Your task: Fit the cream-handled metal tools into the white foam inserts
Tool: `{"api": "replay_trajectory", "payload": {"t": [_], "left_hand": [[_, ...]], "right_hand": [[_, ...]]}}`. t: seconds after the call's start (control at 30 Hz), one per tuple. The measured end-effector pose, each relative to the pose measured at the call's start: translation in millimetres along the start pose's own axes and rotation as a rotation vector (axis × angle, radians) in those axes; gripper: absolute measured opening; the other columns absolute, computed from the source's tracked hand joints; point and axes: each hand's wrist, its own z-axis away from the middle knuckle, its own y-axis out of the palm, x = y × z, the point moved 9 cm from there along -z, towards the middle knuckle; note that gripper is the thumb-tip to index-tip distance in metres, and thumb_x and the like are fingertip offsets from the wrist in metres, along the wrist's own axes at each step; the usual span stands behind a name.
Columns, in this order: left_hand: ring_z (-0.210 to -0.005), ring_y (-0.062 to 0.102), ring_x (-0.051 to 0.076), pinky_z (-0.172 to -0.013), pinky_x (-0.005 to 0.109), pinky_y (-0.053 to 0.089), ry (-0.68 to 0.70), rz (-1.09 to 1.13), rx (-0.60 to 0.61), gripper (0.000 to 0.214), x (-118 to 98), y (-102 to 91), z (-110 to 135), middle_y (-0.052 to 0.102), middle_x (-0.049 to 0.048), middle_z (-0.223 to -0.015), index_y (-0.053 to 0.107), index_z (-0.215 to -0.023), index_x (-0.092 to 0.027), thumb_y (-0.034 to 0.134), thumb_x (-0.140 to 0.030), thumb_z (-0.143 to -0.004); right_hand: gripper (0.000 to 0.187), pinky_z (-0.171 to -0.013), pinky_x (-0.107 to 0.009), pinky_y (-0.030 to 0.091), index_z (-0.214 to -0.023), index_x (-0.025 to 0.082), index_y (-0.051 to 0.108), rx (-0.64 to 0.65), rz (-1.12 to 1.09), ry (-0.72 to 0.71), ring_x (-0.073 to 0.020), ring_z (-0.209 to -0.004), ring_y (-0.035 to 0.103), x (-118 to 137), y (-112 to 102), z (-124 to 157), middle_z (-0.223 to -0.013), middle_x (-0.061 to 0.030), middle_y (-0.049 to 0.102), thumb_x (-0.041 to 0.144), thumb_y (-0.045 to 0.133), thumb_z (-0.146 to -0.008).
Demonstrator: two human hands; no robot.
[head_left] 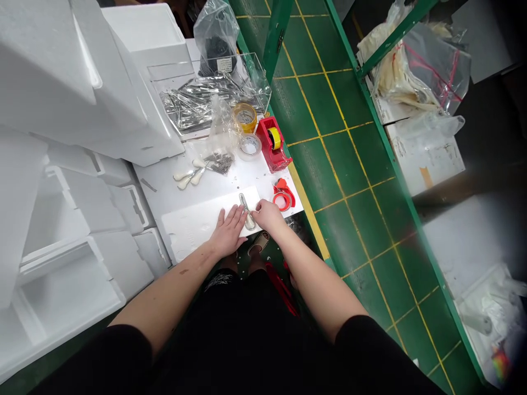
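My left hand (228, 231) lies flat on a white foam sheet (193, 227), fingers spread, its fingertips just left of a slim metal tool with a pale tip (247, 213). That tool rests on the sheet between my hands. My right hand (267, 215) sits against the tool's right side, fingers curled toward it, and they hide whether it is gripped. Farther up the white board (160, 189) lie several cream-handled tools (188, 176) next to a bundle of small metal pieces (220, 163).
A clear acrylic box (214, 99) holds bagged metal items. Nearby stand a yellow tape roll (245, 117), a red tape dispenser (272, 141) and a red tape roll (283, 196). White polystyrene boxes (78, 181) crowd the left. A green surface with yellow lines (329, 164) runs along the right.
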Motion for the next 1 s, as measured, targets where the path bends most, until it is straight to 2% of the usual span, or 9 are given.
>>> {"api": "replay_trajectory", "payload": {"t": [0.2, 0.33, 0.43, 0.57, 0.67, 0.73, 0.83, 0.9, 1.0], "left_hand": [[-0.155, 0.003, 0.034, -0.122, 0.061, -0.003, -0.015, 0.018, 0.029, 0.086, 3.1, 0.6, -2.7, 0.011, 0.0189, -0.167, 0.015, -0.159, -0.007, 0.056, -0.038, -0.091], [-0.155, 0.003, 0.035, -0.122, 0.061, -0.005, -0.021, 0.116, 0.04, 0.086, 2.6, -3.9, -4.1, 0.012, 0.019, -0.167, 0.018, -0.159, -0.007, 0.059, -0.036, -0.089], [-0.155, 0.013, 0.033, -0.125, 0.059, 0.006, -0.054, 0.372, -0.004, 0.084, 14.6, -23.0, 2.3, 0.017, 0.0183, -0.167, 0.014, -0.16, -0.01, 0.055, -0.034, -0.092], [-0.148, 0.035, 0.027, -0.123, 0.049, 0.027, -0.38, 0.714, -0.369, 0.063, 75.1, -64.8, 41.8, 0.036, 0.0107, -0.161, 0.031, -0.157, -0.022, 0.048, -0.032, -0.097], [-0.145, 0.04, 0.025, -0.124, 0.045, 0.028, -0.576, 0.868, -0.623, 0.055, 110.4, -79.1, 88.6, 0.045, 0.0088, -0.155, 0.043, -0.149, -0.025, 0.052, -0.028, -0.095], [-0.146, 0.038, 0.024, -0.124, 0.044, 0.027, -0.624, 0.909, -0.662, 0.056, 118.4, -80.7, 112.1, 0.044, 0.008, -0.155, 0.043, -0.148, -0.025, 0.054, -0.026, -0.093], [-0.146, 0.038, 0.026, -0.124, 0.045, 0.026, -0.701, 0.828, -0.569, 0.058, 120.1, -75.9, 136.8, 0.045, 0.0083, -0.154, 0.044, -0.148, -0.025, 0.055, -0.027, -0.091], [-0.148, 0.034, 0.03, -0.125, 0.046, 0.023, -0.781, 0.712, -0.511, 0.062, 122.6, -69.5, 150.8, 0.041, 0.0133, -0.156, 0.042, -0.148, -0.018, 0.056, -0.03, -0.089], [-0.153, 0.02, 0.035, -0.126, 0.047, 0.017, -1.004, 0.633, -0.479, 0.085, 134.4, -47.0, 174.4, 0.024, 0.0224, -0.163, 0.024, -0.155, -0.006, 0.061, -0.037, -0.085]], "right_hand": [[0.027, -0.074, -0.032, 0.047, -0.098, 0.016, 0.065, 0.108, 0.108, 0.045, -0.0273, -0.092, 0.066, -22.1, 4.3, -0.2, -0.093, -0.0126, 0.072, 0.036, 0.073, -0.082], [0.054, -0.074, -0.035, 0.049, -0.107, 0.014, 0.062, 0.081, 0.044, 0.112, -0.0293, -0.09, 0.067, -60.0, 1.2, 15.3, -0.097, -0.0156, 0.071, 0.061, 0.068, -0.082], [0.043, -0.078, -0.036, 0.051, -0.112, 0.016, 0.062, -0.018, -0.06, 0.03, -0.0264, -0.092, 0.067, -61.3, -9.2, 30.0, -0.1, -0.0126, 0.071, 0.054, 0.049, -0.096], [0.046, -0.111, -0.045, 0.038, -0.137, 0.013, 0.052, -0.349, -0.001, -0.286, -0.0294, -0.135, 0.047, 3.3, -27.6, 38.2, -0.142, -0.0184, 0.054, 0.039, 0.036, -0.102], [0.062, -0.124, -0.052, 0.01, -0.152, 0.013, 0.037, -0.232, 0.189, -0.627, -0.0317, -0.154, 0.013, 73.6, 10.0, 31.5, -0.165, -0.015, 0.025, 0.042, 0.047, -0.098], [0.072, -0.124, -0.055, -0.001, -0.156, 0.011, 0.029, -0.14, 0.268, -0.681, -0.0317, -0.156, 0.003, 95.1, 33.2, 22.3, -0.167, -0.0146, 0.015, 0.047, 0.048, -0.097], [0.075, -0.124, -0.057, -0.005, -0.157, 0.01, 0.027, -0.088, 0.28, -0.651, -0.0311, -0.156, -0.002, 97.3, 42.5, 15.2, -0.168, -0.0147, 0.011, 0.05, 0.048, -0.097], [0.075, -0.123, -0.058, -0.002, -0.158, 0.012, 0.026, -0.125, 0.198, -0.583, -0.0321, -0.156, -0.003, 82.8, 31.0, 17.7, -0.168, -0.0142, 0.008, 0.047, 0.049, -0.096], [0.073, -0.124, -0.055, 0.009, -0.159, 0.01, 0.019, -0.314, -0.127, -0.227, -0.0307, -0.156, 0.002, 24.6, 0.3, 24.2, -0.168, -0.0159, 0.008, 0.041, 0.042, -0.097]]}}
